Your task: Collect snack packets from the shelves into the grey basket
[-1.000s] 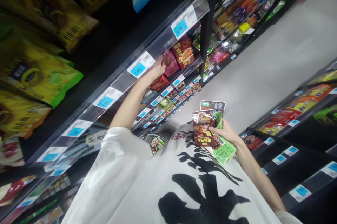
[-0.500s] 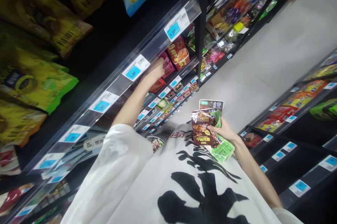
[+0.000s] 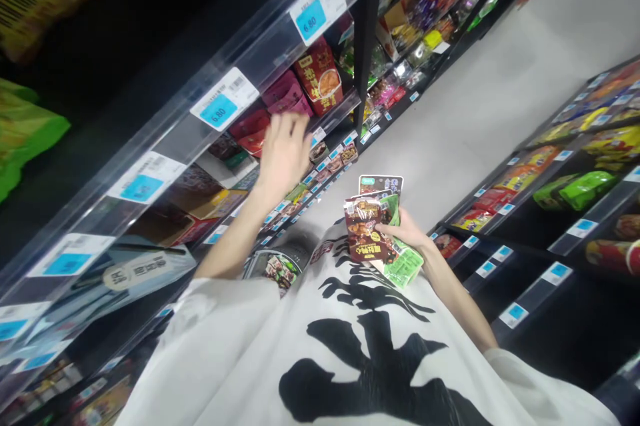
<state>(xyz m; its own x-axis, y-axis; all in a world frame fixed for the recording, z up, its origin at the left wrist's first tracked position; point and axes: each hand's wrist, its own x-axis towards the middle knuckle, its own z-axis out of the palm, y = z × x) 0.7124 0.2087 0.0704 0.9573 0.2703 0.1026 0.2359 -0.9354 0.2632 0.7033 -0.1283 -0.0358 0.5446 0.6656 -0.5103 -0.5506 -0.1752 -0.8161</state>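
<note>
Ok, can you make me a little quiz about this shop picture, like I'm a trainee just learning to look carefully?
1. Pick one: what does the right grip hold?
A) nothing
B) just one packet
C) several packets

2. True or false: in the picture, the left grip is lower down than the right grip.

3. Fill in the blank: the price tag nearest the top of the picture shows the number ____.

Key: 1: C. 2: False, the left grip is higher up. 3: 6.80.
</note>
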